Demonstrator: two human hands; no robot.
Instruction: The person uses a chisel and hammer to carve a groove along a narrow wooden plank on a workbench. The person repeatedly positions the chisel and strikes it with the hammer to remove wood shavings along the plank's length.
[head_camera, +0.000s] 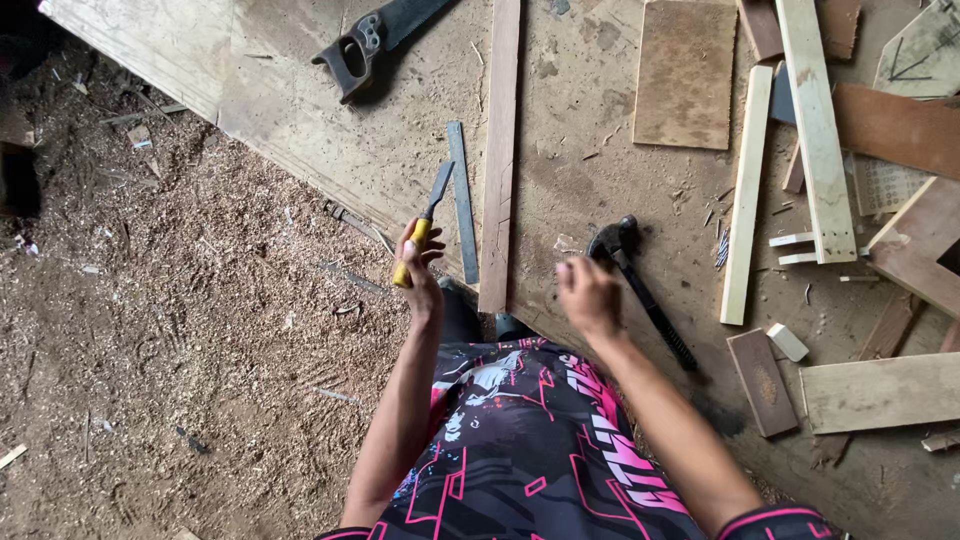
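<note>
My left hand (420, 262) grips a yellow-handled chisel (422, 222) with its blade pointing up, just left of a grey metal ruler (462, 200). A long narrow wooden strip (499, 150) lies on the bench between my hands. My right hand (588, 292) hovers over the bench with fingers curled, right beside the head of a black hammer (640, 285); it does not hold the hammer.
A dusty wooden workbench (590, 170) carries a handsaw (375, 40) at the top, a flat board (685, 72), several pale slats (815, 120) and offcuts (762, 382) at the right. Sawdust covers the floor (180, 330) to the left.
</note>
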